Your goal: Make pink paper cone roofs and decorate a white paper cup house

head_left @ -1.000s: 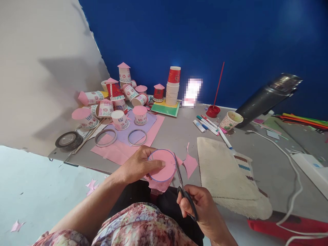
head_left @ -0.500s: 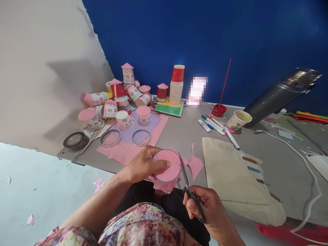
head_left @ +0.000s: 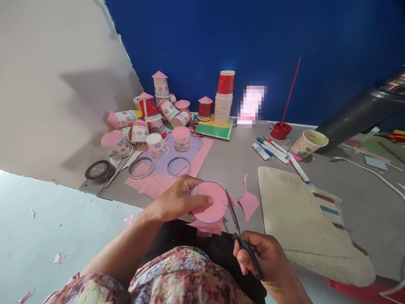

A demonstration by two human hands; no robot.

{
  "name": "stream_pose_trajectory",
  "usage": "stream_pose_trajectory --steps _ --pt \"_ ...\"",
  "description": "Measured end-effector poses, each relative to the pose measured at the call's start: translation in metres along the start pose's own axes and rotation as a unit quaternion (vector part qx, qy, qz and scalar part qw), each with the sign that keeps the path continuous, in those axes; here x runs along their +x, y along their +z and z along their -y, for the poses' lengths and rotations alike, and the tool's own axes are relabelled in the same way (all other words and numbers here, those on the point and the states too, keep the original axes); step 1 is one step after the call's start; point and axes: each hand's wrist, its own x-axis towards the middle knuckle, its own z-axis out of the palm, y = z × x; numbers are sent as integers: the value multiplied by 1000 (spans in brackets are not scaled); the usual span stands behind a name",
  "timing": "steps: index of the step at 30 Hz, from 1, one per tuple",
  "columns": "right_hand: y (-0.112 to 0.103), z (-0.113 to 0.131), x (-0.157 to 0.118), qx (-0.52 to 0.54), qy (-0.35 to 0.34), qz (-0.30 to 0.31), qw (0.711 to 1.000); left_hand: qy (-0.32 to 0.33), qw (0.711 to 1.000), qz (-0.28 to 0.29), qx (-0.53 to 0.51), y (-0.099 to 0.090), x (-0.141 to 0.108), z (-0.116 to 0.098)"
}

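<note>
Between thumb and fingers, my left hand pinches a pink paper circle outlined in blue. A leftover flap of pink paper hangs under its lower edge. My right hand is closed round the black handles of a pair of scissors. The blades point up and away from me, lying along the circle's right edge. A pink paper scrap rests on the table just right of the blades. Beyond my left hand lie two tape rings on pink and purple paper sheets.
Paper cups with pink paper tops crowd the back left, beside a tall cup stack. Markers, a patterned cup and a dark flask stand or lie right. A cream cloth covers the near right; black tape lies left.
The view has shifted, so the table's things appear moved. The leftover pink flap hangs differently under the circle. Both hands keep their holds on the circle and scissors.
</note>
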Motion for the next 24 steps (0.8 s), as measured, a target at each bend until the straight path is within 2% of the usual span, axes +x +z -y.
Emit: stream_pose_trajectory --steps 6,12,18,24 --pt "3 -8 5 32 6 -6 999 25 997 -47 -64 2 -1 6" --pt "8 0 6 28 -4 -25 999 40 991 -97 -88 10 0 12" --pt "11 5 3 43 9 -38 998 43 992 -85 -85 11 0 14" --pt "6 -3 6 43 -11 -9 999 41 992 -79 -87 11 0 11"
